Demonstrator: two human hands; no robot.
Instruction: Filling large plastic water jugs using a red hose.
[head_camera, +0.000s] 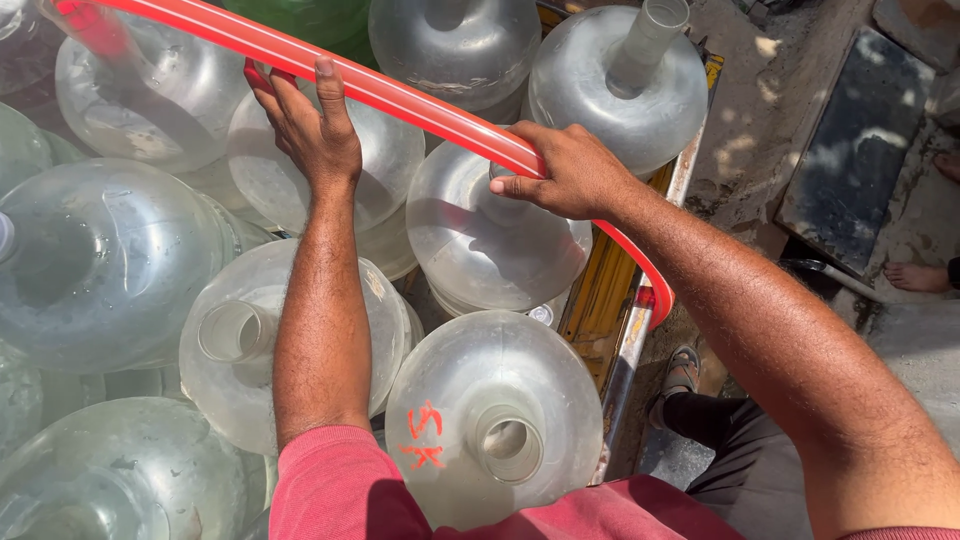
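Hands, left (312, 125) and right (570, 170), both clasped on red hose (400, 97) above clear water jugs (495, 420).

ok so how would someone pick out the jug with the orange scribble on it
Start at the load of clear water jugs and go to the one nearest the camera, beside the yellow rail. That jug alone has orange marks painted on its shoulder, left of its open neck.

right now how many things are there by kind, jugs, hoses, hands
Clear water jugs: 11 at least partly in view
Green jug: 1
Red hose: 1
Hands on the hose: 2, left hand and right hand
Total: 15
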